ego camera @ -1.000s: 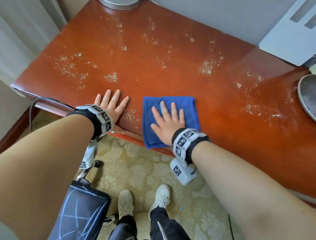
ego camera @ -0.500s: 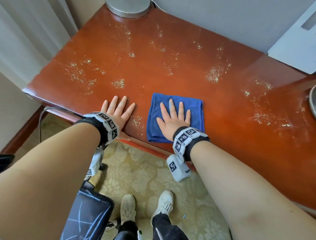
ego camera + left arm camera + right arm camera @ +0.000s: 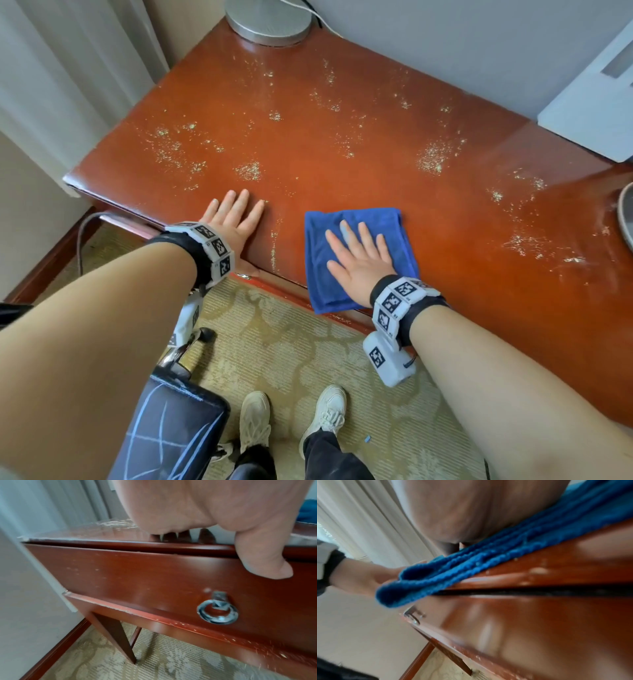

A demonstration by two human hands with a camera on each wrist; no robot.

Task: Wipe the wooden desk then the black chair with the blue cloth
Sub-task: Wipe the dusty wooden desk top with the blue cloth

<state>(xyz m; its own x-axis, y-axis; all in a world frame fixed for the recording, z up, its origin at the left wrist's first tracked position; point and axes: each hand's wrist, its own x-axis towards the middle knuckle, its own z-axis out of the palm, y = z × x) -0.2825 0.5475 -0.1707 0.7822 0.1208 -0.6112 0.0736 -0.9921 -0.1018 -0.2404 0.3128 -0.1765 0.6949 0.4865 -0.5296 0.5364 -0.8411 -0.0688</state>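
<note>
Reddish wood is filling my view, and the wooden desk (image 3: 342, 144) is lying speckled with pale crumbs from its far edge right down to the near one; I'm standing over its near edge on patterned carpet (image 3: 291, 359), my pale shoes (image 3: 255, 421) showing below. My right hand (image 3: 359, 260) is pressing flat on the blue cloth (image 3: 363, 219), fingers straight and spread, nothing curled round it; the cloth is lying folded at the near edge, roughly midway along, and its near-left corner is drooping over that edge, which the right wrist view is showing clearly. My left hand (image 3: 233, 219) is resting palm-down on bare wood near the near-left corner, fingers straight and close together, holding nothing; the left wrist view is showing my thumb (image 3: 264, 563) hanging over the front edge, above a drawer front with a metal ring pull (image 3: 217, 612). Hand and cloth are sitting apart, a streak of crumbs running between them. At the far-left corner a round metal base (image 3: 270, 20) is standing; a white device (image 3: 596, 102) is sitting along the right of the far edge. The black chair (image 3: 174, 431) is peeking in below my left forearm, its seat marked with pale lines, well clear of the cloth.
</note>
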